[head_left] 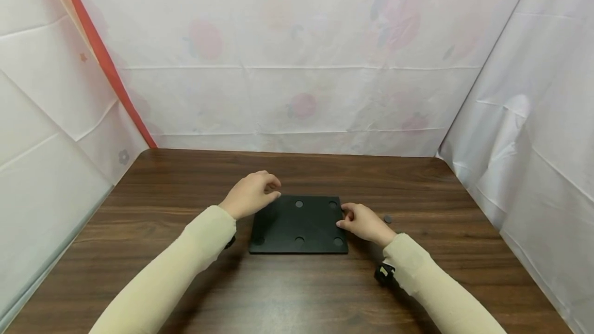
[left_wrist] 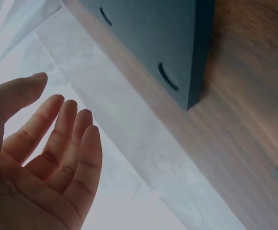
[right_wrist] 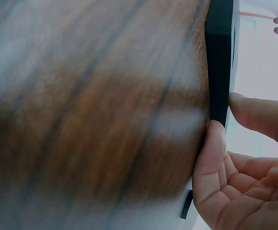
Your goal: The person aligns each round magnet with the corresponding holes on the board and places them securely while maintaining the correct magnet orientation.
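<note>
A flat black rectangular board [head_left: 297, 223] lies on the table, with several round recesses along its near and far edges. At its right edge my right hand [head_left: 364, 222] pinches the board, thumb on the top face and index finger against the side [right_wrist: 218, 62]. My left hand [head_left: 252, 193] is raised by the far left corner, its fingers loosely bent and holding nothing; the left wrist view shows the palm and fingers [left_wrist: 83, 163] apart from the board. A small dark disc [head_left: 387, 218] lies just right of my right hand.
The brown wood-grain table [head_left: 297, 293] extends around the board, with rounded far corners. White patterned curtains [head_left: 301, 66] hang behind it and on both sides. A red strip [head_left: 109, 66] runs down the left curtain.
</note>
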`<state>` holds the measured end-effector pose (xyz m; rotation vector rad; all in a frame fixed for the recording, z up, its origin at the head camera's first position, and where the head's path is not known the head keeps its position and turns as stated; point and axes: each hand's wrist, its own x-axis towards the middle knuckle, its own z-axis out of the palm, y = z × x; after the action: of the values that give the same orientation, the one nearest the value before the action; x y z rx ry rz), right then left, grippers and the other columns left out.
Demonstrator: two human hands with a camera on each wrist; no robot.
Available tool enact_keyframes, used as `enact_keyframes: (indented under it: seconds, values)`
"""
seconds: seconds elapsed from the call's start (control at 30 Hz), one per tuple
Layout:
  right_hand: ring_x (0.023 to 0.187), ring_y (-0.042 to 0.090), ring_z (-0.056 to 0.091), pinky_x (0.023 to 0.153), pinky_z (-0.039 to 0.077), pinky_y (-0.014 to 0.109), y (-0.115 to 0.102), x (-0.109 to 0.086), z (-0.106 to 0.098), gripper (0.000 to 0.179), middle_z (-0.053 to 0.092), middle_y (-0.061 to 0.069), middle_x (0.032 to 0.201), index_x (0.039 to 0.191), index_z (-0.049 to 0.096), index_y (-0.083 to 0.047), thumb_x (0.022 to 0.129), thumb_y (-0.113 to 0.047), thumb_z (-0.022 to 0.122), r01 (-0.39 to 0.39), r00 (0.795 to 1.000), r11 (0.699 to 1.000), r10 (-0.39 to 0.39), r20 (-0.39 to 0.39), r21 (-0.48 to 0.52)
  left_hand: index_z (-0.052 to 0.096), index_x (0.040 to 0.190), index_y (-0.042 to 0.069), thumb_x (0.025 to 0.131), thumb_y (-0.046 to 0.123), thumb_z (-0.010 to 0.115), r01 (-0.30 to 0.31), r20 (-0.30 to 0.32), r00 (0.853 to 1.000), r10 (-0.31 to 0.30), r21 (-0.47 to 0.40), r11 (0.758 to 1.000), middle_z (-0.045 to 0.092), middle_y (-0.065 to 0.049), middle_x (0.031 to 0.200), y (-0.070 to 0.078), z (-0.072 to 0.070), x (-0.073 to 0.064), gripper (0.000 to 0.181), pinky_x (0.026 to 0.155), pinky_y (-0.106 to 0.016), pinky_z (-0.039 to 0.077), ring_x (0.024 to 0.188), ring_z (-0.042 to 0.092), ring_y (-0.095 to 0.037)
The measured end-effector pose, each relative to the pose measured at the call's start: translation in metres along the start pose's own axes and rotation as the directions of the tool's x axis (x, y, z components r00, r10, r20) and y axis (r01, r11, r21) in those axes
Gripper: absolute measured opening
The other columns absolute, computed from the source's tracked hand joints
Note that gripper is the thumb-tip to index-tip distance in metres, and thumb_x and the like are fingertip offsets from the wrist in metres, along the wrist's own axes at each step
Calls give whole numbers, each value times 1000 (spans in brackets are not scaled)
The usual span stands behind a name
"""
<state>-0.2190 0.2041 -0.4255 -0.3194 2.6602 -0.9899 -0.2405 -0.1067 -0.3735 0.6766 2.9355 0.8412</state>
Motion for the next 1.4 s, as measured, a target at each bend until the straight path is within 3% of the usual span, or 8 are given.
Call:
enact_keyframes:
  seconds: [0.4, 0.73, 1.0, 1.4]
  values:
    - [54, 13, 42, 53, 36, 27, 0, 0, 1, 56, 56, 2, 69, 141, 47, 3, 94, -19, 66, 7, 1000, 1000, -7, -3, -9, 67, 119, 13, 93, 24, 68, 37, -37, 999, -38, -43, 998, 66, -7, 118, -31, -14, -27, 28, 91, -45, 53, 106, 64, -23]
    - [55, 13, 43, 54, 36, 27, 0, 0, 0, 55, 57, 3, 72, 141, 47, 3, 94, -18, 67, 5, 1000, 1000, -5, -5, -12, 65, 124, 10, 92, 25, 68, 76, -61, 995, -75, 7, 997, 66, -8, 119, -56, -18, -41, 36, 90, -48, 53, 106, 64, -26]
    - [55, 13, 44, 54, 36, 27, 0, 0, 1, 56, 57, 3, 72, 142, 47, 2, 94, -19, 67, 5, 1000, 1000, -5, -4, -19, 64, 126, 5, 92, 24, 68, 112, -39, 993, -110, 66, 992, 65, -14, 123, -74, -20, -50, 39, 89, -51, 52, 109, 64, -34]
    - [55, 13, 43, 53, 36, 27, -2, 0, 0, 55, 56, 3, 71, 141, 47, 3, 94, -18, 67, 0, 1000, 1000, 0, -4, -9, 64, 124, 1, 92, 24, 68, 178, -9, 984, -178, 103, 979, 64, -19, 123, -97, -23, -59, 40, 87, -54, 53, 107, 64, -36]
